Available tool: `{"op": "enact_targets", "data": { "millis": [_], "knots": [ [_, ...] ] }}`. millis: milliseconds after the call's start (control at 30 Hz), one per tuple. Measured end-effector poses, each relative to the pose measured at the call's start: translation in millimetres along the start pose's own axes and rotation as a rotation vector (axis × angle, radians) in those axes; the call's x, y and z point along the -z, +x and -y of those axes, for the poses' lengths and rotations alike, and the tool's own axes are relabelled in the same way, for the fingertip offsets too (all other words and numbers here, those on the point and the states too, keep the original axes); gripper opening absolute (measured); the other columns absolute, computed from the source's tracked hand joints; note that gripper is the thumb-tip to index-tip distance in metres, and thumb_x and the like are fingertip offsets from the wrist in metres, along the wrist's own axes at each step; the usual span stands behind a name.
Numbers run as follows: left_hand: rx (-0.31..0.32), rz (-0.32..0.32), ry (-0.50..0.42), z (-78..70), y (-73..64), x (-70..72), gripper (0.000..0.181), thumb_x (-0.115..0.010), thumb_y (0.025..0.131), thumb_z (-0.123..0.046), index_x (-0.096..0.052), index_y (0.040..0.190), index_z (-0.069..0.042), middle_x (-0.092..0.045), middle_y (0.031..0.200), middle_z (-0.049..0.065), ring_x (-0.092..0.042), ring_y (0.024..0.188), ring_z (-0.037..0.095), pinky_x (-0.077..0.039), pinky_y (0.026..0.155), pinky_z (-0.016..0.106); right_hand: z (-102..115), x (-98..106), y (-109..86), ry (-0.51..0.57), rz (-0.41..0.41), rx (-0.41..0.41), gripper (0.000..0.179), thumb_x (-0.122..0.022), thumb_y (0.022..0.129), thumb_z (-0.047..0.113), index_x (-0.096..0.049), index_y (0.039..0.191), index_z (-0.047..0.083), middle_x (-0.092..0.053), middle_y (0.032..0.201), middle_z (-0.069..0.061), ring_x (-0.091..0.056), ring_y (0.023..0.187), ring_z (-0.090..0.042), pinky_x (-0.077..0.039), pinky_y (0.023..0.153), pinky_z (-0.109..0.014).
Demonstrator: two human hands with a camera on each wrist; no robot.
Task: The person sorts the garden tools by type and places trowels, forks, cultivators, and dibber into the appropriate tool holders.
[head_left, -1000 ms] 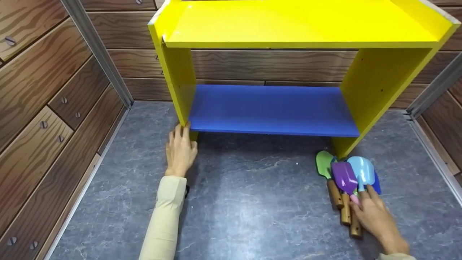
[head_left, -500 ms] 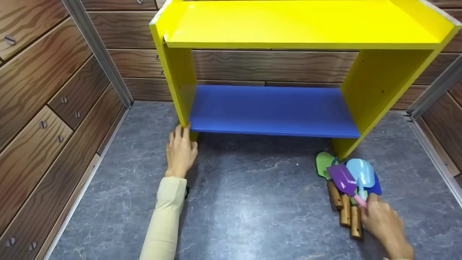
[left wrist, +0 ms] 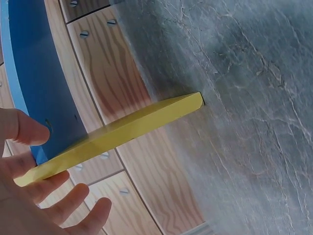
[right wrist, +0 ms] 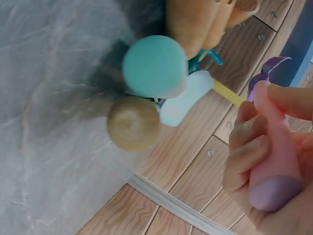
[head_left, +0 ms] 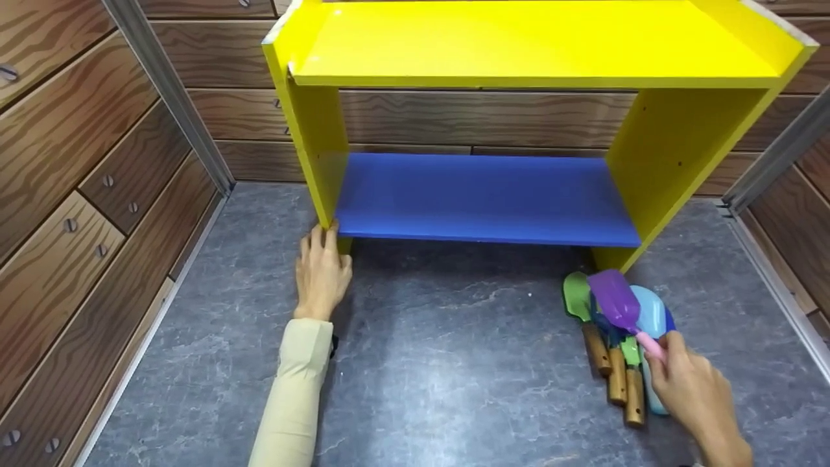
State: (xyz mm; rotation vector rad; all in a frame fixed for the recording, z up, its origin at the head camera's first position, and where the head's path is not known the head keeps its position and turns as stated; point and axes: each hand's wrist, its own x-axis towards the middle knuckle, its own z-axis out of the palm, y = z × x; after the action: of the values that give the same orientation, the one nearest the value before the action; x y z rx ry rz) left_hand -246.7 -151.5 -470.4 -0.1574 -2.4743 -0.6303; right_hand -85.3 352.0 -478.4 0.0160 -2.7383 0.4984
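Observation:
In the head view my right hand point(head_left: 697, 386) grips a purple trowel point(head_left: 615, 299) by its pink handle, raised over a bunch of other trowels. The right wrist view shows my fingers curled round that pink handle point(right wrist: 276, 147), with its purple butt end toward the camera. Beneath lie a green trowel point(head_left: 576, 295), a light blue trowel point(head_left: 650, 312) and several wooden handles point(head_left: 635, 397). My left hand point(head_left: 321, 275) holds the lower left front edge of a yellow shelf unit point(head_left: 538, 45); in the left wrist view the yellow side panel point(left wrist: 132, 125) passes between thumb and fingers.
A blue shelf board point(head_left: 480, 198) spans the unit's lower part. The trowels lie by the foot of its right side panel point(head_left: 677, 165). Grey marbled floor point(head_left: 454, 363) extends in front. Wood-patterned walls point(head_left: 97, 168) enclose the left, back and right.
My right hand has lifted the purple trowel off the pile, uncovering a green piece and the light blue handle beneath. The left hand stays at the shelf unit's edge.

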Motion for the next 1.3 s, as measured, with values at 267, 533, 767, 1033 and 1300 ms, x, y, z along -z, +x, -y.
{"op": "enact_targets", "data": {
  "millis": [267,533,767,1033,1300],
  "knots": [
    [-0.014,-0.014,-0.01,1.0,0.2,-2.6,0.053,-0.064,0.085,0.0,-0.059,0.138,0.001,-0.053,0.135,0.026,-0.053,0.117,0.047,-0.051,0.074,0.062,11.2,2.8,7.8,0.026,-0.076,0.048,0.02,-0.07,0.087,0.003,-0.055,0.098,-0.003,-0.048,0.062,-0.008,-0.048,0.047,-0.032,-0.039,0.041,-0.056],
    [-0.039,-0.029,0.012,3.5,-5.2,-5.7,0.053,-0.067,0.085,0.0,-0.057,0.138,0.002,-0.053,0.133,0.027,-0.051,0.119,0.047,-0.051,0.072,0.06,25.1,2.3,14.7,0.042,-0.124,0.084,0.023,-0.071,0.086,0.001,-0.055,0.101,-0.003,-0.049,0.064,-0.009,-0.046,0.049,-0.029,-0.037,0.04,-0.052],
    [-0.024,-0.025,0.002,2.7,-3.3,-3.2,0.054,-0.067,0.086,-0.001,-0.057,0.139,0.002,-0.053,0.135,0.026,-0.05,0.121,0.047,-0.05,0.076,0.062,38.5,-1.7,28.2,0.062,-0.164,0.138,0.025,-0.073,0.084,0.001,-0.057,0.103,-0.004,-0.053,0.067,-0.014,-0.049,0.05,-0.033,-0.038,0.042,-0.057],
    [-0.023,-0.027,-0.001,3.5,-1.8,-2.7,0.053,-0.066,0.086,-0.001,-0.057,0.138,0.002,-0.052,0.135,0.026,-0.05,0.121,0.047,-0.049,0.079,0.063,56.0,-8.0,45.5,0.09,-0.213,0.214,0.024,-0.074,0.083,0.001,-0.059,0.102,-0.002,-0.059,0.073,-0.02,-0.052,0.053,-0.039,-0.039,0.045,-0.061],
    [-0.024,-0.023,-0.003,3.3,-0.2,0.0,0.053,-0.066,0.086,-0.001,-0.058,0.139,0.001,-0.053,0.135,0.026,-0.051,0.12,0.046,-0.05,0.077,0.062,69.9,-16.0,58.1,0.136,-0.244,0.272,0.026,-0.074,0.083,0.0,-0.059,0.104,-0.002,-0.06,0.074,-0.02,-0.052,0.053,-0.04,-0.039,0.045,-0.06]
  ]
}}
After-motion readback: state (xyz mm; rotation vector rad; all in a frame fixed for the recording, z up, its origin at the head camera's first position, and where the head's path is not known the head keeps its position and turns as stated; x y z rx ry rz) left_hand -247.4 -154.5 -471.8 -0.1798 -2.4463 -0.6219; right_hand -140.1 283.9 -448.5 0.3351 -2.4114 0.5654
